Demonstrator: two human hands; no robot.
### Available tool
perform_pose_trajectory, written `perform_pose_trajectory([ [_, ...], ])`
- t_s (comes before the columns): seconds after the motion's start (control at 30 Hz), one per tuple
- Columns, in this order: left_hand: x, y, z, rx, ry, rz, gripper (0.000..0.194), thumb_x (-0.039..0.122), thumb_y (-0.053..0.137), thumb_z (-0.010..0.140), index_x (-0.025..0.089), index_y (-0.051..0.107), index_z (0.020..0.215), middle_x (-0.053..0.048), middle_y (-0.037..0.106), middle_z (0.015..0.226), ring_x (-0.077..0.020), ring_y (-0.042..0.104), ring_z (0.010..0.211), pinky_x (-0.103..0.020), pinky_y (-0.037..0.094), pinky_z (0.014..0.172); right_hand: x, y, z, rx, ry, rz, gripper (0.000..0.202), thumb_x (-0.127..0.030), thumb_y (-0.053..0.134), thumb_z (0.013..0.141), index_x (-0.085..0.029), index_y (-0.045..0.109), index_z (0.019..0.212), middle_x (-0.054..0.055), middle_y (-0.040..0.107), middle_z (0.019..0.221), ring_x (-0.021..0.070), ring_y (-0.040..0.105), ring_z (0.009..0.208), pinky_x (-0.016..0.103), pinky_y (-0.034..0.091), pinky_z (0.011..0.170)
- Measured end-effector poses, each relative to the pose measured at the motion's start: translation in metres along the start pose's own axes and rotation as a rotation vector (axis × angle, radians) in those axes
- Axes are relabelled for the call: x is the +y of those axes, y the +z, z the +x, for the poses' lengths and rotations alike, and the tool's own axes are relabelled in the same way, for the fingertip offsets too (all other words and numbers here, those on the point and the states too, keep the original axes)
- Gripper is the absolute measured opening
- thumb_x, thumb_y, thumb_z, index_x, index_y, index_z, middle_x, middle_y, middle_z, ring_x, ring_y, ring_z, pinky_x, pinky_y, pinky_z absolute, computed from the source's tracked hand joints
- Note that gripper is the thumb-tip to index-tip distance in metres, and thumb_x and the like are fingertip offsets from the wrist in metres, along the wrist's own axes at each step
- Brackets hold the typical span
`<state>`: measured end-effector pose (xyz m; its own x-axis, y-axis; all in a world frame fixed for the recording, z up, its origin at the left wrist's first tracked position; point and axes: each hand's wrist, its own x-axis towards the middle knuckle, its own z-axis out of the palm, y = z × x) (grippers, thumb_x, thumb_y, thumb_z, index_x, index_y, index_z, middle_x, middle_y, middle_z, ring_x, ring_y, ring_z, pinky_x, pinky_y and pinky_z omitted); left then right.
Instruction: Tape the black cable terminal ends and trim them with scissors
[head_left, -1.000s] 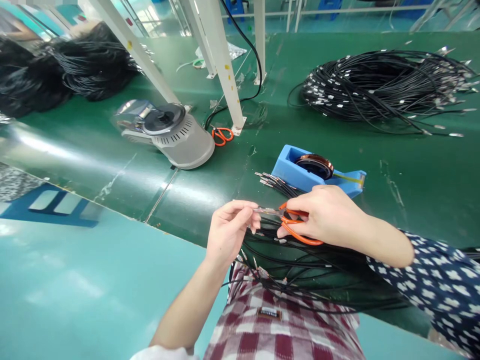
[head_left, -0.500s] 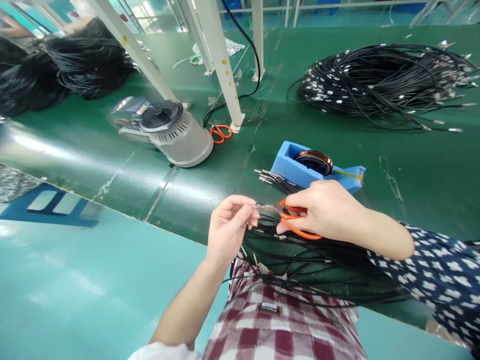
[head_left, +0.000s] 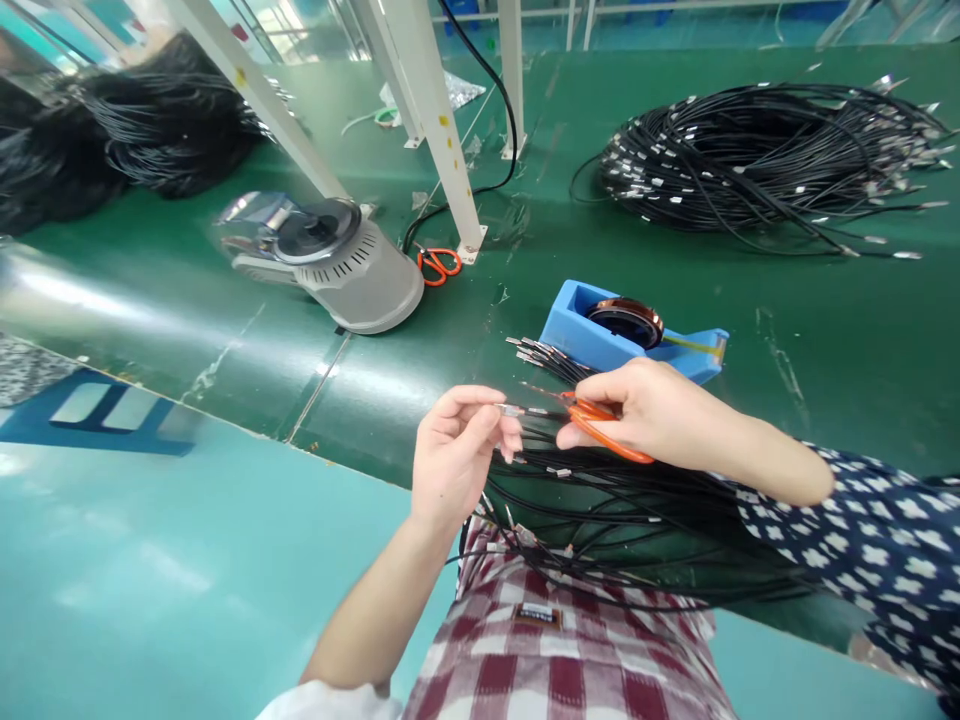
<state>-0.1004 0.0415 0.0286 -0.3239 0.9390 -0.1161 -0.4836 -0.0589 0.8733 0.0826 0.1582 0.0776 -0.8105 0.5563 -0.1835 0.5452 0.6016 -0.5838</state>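
Between thumb and forefinger, my left hand [head_left: 459, 450] pinches the silvery tip of a black cable [head_left: 511, 410]. My right hand [head_left: 637, 412] holds orange-handled scissors [head_left: 611, 435], their blades pointing left beside that cable. Many black cables [head_left: 615, 490] with pale tags run below both hands and over the table edge onto the checked apron. A bundle of cable ends [head_left: 544, 355] lies just behind the hands, next to a blue tape dispenser [head_left: 589, 340] with a roll of amber tape.
A grey round machine [head_left: 360, 270] stands left of centre, with a second pair of orange scissors [head_left: 439, 266] beside it. White posts [head_left: 431, 120] rise behind. A large cable coil [head_left: 750, 160] lies back right; more coils [head_left: 165, 120] lie back left.
The scissors' handles have closed together and the blades have tilted away from the left fingertips. The cable tip now shows more clearly in my left hand.
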Motion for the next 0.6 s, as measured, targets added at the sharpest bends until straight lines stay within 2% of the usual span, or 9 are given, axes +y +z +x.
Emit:
perform_pose_trajectory([
  [0.1,-0.002,0.0,0.002,0.022,0.02,0.016,0.018,0.028,0.079,0.077,0.016,0.066,0.081,-0.001,0.069,0.059,-0.012,0.063,0.048,-0.019,0.047,0.043,0.0,0.001,-0.006,0.115,-0.021,-0.099,0.055,-0.07,0.054,0.083,-0.021,0.057,0.06,-0.005,0.045,0.047,0.0103,0.035,0.047,0.026,0.02,0.048],
  [0.27,-0.005,0.0,0.0,0.068,0.055,0.071,0.02,0.03,0.075,0.082,0.017,0.06,0.078,0.001,0.065,0.058,-0.0108,0.059,0.046,-0.019,0.043,0.042,-0.003,0.008,-0.011,0.229,-0.116,-0.314,0.053,-0.067,0.055,0.085,-0.02,0.061,0.062,0.0,0.065,0.059,0.0117,0.046,0.051,0.028,0.027,0.057],
  [0.37,-0.004,0.003,-0.003,0.068,0.013,0.07,0.023,0.033,0.073,0.083,0.018,0.056,0.078,0.003,0.061,0.06,-0.0091,0.056,0.046,-0.019,0.041,0.044,-0.004,0.013,-0.01,0.236,-0.154,-0.377,0.049,-0.063,0.054,0.088,-0.02,0.064,0.067,0.001,0.071,0.066,0.0115,0.05,0.052,0.03,0.029,0.063],
  [0.6,0.0,0.008,-0.009,0.067,-0.04,0.058,0.023,0.032,0.069,0.087,0.018,0.053,0.078,0.004,0.057,0.06,-0.0075,0.053,0.047,-0.019,0.037,0.046,-0.009,0.016,-0.004,0.205,-0.18,-0.35,0.046,-0.058,0.056,0.087,-0.019,0.06,0.064,0.0,0.07,0.063,0.011,0.049,0.051,0.031,0.028,0.064],
])
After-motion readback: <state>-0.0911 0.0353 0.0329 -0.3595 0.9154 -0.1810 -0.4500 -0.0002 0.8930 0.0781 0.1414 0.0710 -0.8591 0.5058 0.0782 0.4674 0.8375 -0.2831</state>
